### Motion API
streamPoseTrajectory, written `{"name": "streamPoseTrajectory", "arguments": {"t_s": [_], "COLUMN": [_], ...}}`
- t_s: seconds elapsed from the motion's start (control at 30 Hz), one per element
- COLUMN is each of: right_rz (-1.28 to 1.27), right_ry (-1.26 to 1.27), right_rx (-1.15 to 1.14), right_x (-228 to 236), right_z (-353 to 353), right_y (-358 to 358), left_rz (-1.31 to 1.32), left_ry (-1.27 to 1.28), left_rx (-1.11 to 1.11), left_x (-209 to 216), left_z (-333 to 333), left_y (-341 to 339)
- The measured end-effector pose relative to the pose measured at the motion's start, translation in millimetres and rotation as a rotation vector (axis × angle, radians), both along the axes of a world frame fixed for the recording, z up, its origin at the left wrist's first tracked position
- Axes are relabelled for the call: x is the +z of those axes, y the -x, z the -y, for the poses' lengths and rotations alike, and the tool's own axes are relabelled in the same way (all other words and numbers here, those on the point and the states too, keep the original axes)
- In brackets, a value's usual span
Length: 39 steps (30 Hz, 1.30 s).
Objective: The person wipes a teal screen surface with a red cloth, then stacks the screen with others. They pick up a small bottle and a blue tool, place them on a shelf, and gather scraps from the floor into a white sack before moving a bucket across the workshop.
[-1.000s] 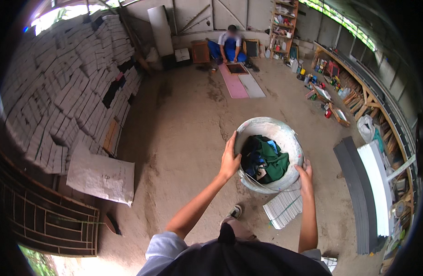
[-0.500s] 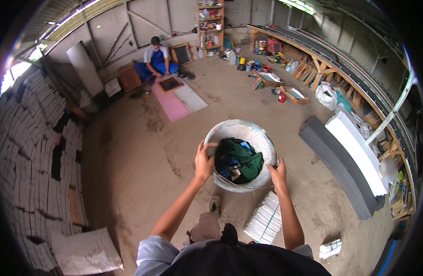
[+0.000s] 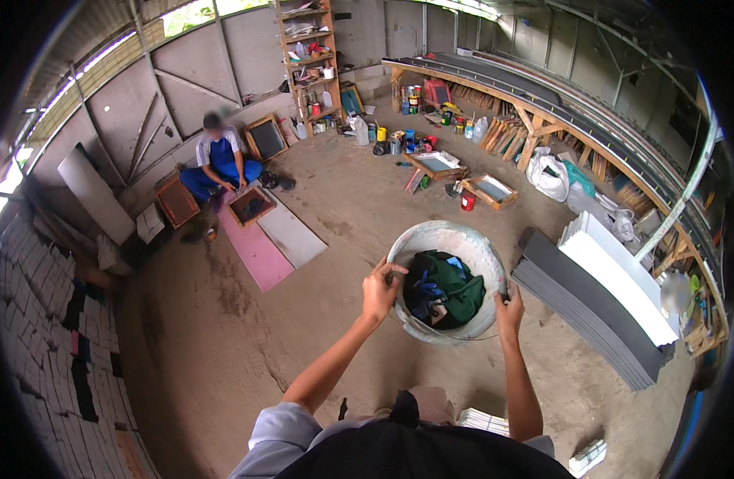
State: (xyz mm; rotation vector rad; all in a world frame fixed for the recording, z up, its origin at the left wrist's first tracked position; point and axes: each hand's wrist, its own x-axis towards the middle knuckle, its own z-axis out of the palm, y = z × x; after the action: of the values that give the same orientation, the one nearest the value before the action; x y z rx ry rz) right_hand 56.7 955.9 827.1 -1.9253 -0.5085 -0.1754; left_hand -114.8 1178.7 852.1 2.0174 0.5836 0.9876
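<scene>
A round, paint-smeared whitish bucket (image 3: 480, 257) is held up in front of me between both hands. My left hand (image 3: 380, 292) grips its left rim, thumb over the edge. On the opposite side, my right hand (image 3: 508, 311) is closed on the right rim. Crumpled dark green cloth (image 3: 461, 299) lies inside, together with dark blue and black pieces and a small bright blue bit. A thin wire handle hangs down along the bucket's near side.
At the far left a person (image 3: 220, 160) sits on the floor by a framed screen (image 3: 251, 207) on pink and white boards (image 3: 259, 254). Stacked dark sheets (image 3: 584, 307) and white sheets (image 3: 618, 275) lie right. A long wooden workbench (image 3: 535, 120) lines the right; paint cans (image 3: 412, 144) stand ahead.
I have moved forward across the floor, with the seated person and the shelf now further left in view. The bucket stays in both hands and appears slightly further right and lower.
</scene>
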Motion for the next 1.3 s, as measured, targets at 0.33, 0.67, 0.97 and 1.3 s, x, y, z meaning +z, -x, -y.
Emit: {"name": "streamPoseTrajectory", "arguments": {"t_s": [0.33,0.67,0.97,1.3], "right_rz": [-0.064,0.01,0.118,-0.07], "right_ry": [0.044,0.135,0.142,0.203], "right_rx": [0.084,0.322,0.325,0.199], "right_x": [-28,15,6,-16], "right_z": [-201,-457,-654,-824], "right_y": [-207,-357,-491,-631], "left_rz": [-0.059,-0.044,0.07,-0.275], "left_ry": [-0.024,-0.018,0.159,-0.192], "left_rx": [0.061,0.293,0.38,0.145], "left_x": [-37,-20,-40,-58], "left_z": [-190,-398,-612,-794], "left_y": [-186,-290,-434,-575]}}
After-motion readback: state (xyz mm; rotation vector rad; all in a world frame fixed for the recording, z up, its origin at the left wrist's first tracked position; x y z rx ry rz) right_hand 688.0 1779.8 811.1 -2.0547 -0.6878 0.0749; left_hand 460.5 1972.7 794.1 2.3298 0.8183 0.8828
